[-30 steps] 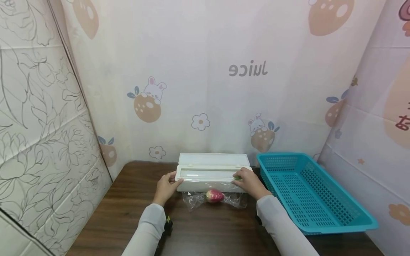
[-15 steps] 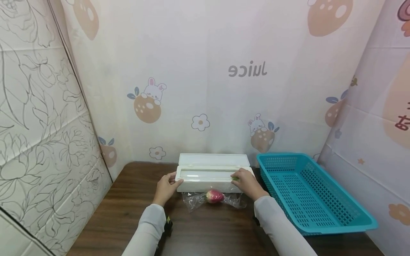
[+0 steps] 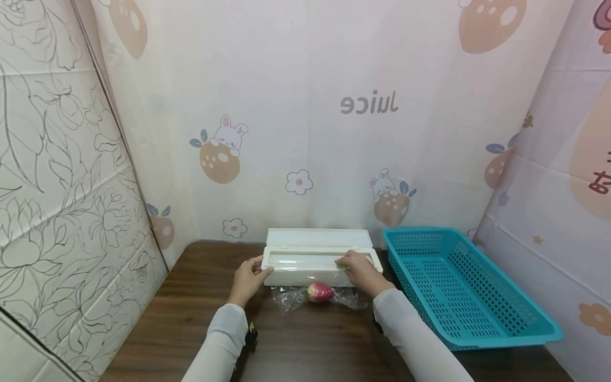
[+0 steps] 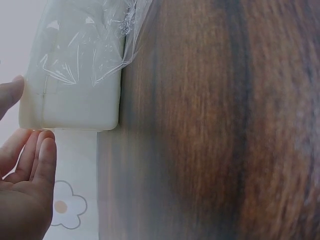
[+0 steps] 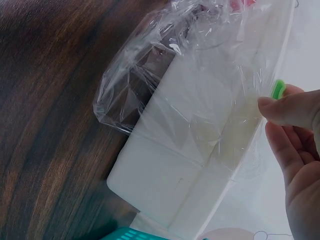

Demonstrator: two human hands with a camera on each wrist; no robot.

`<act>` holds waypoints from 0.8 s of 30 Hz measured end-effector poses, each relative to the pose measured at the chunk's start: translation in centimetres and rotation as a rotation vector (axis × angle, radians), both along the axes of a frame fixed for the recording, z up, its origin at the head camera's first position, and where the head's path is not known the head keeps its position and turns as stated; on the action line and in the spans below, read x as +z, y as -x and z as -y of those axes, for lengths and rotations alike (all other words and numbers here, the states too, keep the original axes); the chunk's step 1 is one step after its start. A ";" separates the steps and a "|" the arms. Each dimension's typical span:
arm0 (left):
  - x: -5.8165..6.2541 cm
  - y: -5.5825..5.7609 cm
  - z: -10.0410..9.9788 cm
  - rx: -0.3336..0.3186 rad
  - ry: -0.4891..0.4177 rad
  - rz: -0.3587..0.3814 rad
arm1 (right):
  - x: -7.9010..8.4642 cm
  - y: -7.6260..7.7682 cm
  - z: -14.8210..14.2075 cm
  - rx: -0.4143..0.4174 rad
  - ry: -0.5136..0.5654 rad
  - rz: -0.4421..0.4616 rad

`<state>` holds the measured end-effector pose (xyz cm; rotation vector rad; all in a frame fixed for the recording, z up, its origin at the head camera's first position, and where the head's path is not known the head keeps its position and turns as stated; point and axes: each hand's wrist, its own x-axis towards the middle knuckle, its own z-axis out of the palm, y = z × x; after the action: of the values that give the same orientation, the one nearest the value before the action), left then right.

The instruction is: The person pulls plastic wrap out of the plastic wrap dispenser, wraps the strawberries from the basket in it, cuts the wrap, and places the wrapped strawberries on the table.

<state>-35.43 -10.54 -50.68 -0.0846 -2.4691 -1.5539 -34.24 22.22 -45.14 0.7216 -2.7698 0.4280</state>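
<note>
A white cling film dispenser (image 3: 305,277) lies lengthwise before me, its lid (image 3: 318,237) raised at the back. My left hand (image 3: 245,281) holds its left end, thumb at the front top edge and fingers against the end face. With thumb and forefinger, my right hand (image 3: 360,273) pinches a small green slide cutter (image 5: 278,89) on the dispenser's top edge, right of the middle. Clear cling film (image 5: 120,107) hangs down the dispenser's front onto the table. A pink-and-cream fruit (image 3: 320,292) sits at the film in front, partly covered by it.
A turquoise perforated basket (image 3: 549,334) stands to the right, close to my right forearm. The dark wooden table (image 3: 315,350) runs back to a patterned cloth wall (image 3: 305,132) just behind the dispenser.
My right hand has slid left along the dispenser's top edge with the green slide cutter. The left hand, dispenser and fruit have stayed in place.
</note>
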 end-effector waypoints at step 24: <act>-0.5 0.4 0.2 -0.024 -0.053 -0.011 | -0.4 0.7 1.7 -0.061 0.108 -0.005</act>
<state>-35.82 -10.74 -51.13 -0.1141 -2.4252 -1.6229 -34.93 20.54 -45.57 0.6098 -2.7314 0.5578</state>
